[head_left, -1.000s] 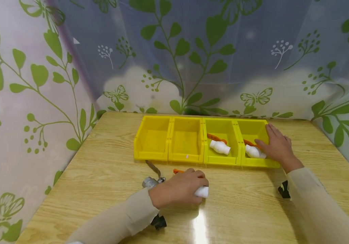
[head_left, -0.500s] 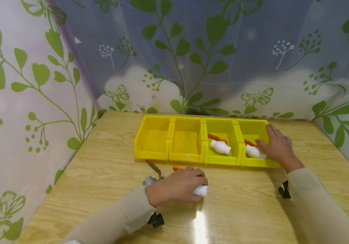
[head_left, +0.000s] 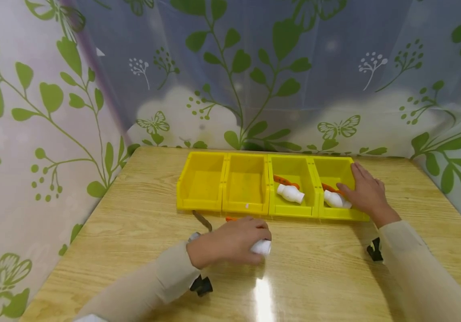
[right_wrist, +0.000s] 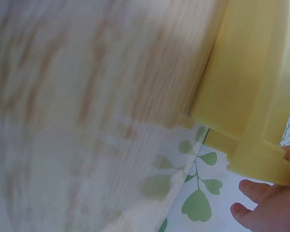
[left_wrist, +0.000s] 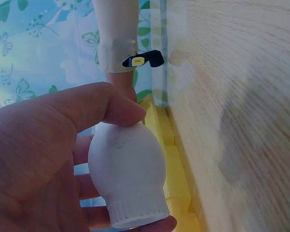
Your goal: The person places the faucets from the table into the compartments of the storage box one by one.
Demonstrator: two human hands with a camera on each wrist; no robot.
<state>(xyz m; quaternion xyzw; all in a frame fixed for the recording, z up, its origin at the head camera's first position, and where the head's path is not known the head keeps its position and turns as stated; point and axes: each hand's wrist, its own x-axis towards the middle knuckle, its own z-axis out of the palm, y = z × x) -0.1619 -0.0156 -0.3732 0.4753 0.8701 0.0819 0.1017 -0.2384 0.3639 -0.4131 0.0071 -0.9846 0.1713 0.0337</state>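
A white plastic ball valve (head_left: pixel 262 247) is gripped by my left hand (head_left: pixel 232 241) in front of the bins. Its orange handle (head_left: pixel 230 219) peeks out beyond the knuckles. In the left wrist view, thumb and fingers wrap the round white body, with the table surface off to the side. Beside that wrist lies a metal ball valve; its brown lever (head_left: pixel 202 220) shows, and the hand covers most of its body. My right hand (head_left: pixel 367 192) straddles the outer wall of the rightmost yellow bin (head_left: pixel 335 167), thumb inside and fingers outside.
The bins stand joined in a row, with two bare ones, including the leftmost bin (head_left: pixel 202 179), on the left. One white valve (head_left: pixel 291 193) with an orange handle lies in the third bin; a similar valve (head_left: pixel 336 199) lies in the rightmost. A patterned cloth hangs behind the wooden table (head_left: pixel 142 250).
My left hand has shifted slightly left and away from me with the white ball valve, covering more of the metal valve. The right hand stays on the bin wall.
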